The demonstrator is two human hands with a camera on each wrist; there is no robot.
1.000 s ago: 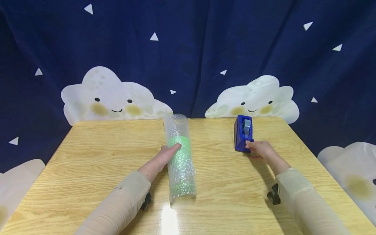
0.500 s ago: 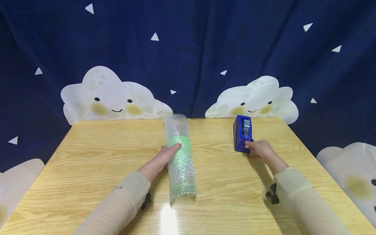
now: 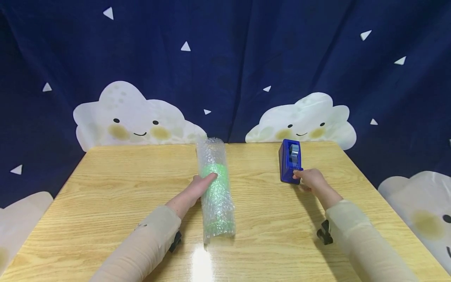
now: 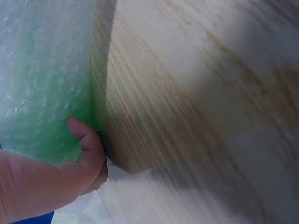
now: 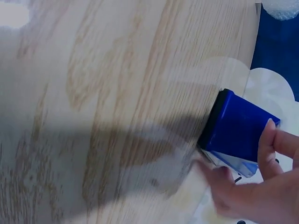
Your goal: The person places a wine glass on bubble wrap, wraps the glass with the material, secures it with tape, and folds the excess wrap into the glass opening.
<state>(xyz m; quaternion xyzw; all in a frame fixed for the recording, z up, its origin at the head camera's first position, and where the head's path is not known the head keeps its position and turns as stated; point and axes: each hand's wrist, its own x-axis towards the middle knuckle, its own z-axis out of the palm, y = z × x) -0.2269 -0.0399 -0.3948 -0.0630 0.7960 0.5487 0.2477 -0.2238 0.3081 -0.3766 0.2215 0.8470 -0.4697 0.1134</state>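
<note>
Head view: a dark blue curtain (image 3: pixel 225 58) is filling the background, and a wooden table (image 3: pixel 116 184) is spreading out in front of it. Smiling white clouds (image 3: pixel 135 111) are showing on the curtain, two of them just above the table's far edge. Two pale sleeves (image 3: pixel 148 239) are reaching in from the near side. Lengthwise from the middle of the far edge, a bubble-wrapped bundle (image 3: pixel 218 196) is lying toward the near edge, something green showing through the wrap. Nearer the far right corner, a blue tape dispenser (image 3: pixel 285 164) is standing well apart from the bundle, its front facing the near edge. On the bundle's left side the left hand (image 3: pixel 198 188) is gripping, its thumb lying across the top (the left wrist view is showing a bent digit against the green part; the remaining fingers are mostly hidden). At the dispenser's front end the right hand (image 3: pixel 312 180) is pinching with thumb and fingertips; whether the tape's end is between them is too small to tell. Black devices (image 3: pixel 325 233) are sitting under both cuffs. Inside the dispenser a clear tape roll (image 3: pixel 294 150) is resting, and small white triangles (image 3: pixel 185 47) are dotting the curtain.
</note>
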